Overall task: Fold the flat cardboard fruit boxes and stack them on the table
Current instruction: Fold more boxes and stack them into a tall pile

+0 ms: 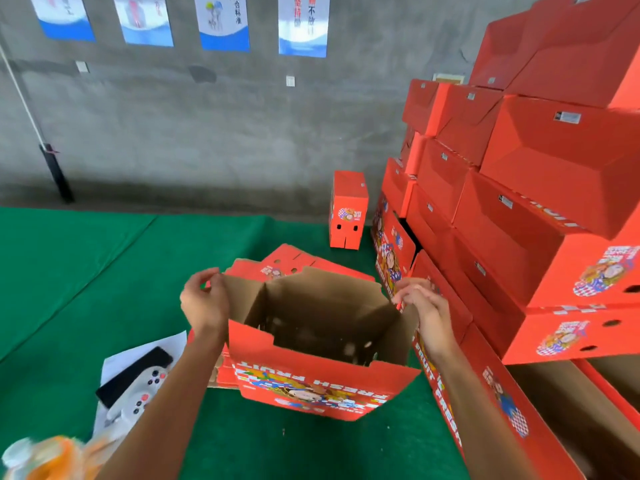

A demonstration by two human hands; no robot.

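- Many folded red cardboard fruit boxes (pixel 540 188) are already stacked at the right — more than ten, exact number unclear.
- One half-opened red cardboard box (pixel 322 344) stands on the green-covered table (pixel 86 271), its flaps not yet closed.
- The left hand (pixel 204 299) pinches its left flap; the right hand (pixel 422 303) grips its right edge.
- A few flat red cardboard sheets (pixel 291 261) lie behind it, still to fold.
- One small upright red box (pixel 348 209) stands apart.

Four blue-and-white wall posters (pixel 221 20) at twelve o'clock, one open red cardboard box (pixel 322 344) at centre, two hands (pixel 204 303), one white game controller (pixel 138 393) at eight o'clock
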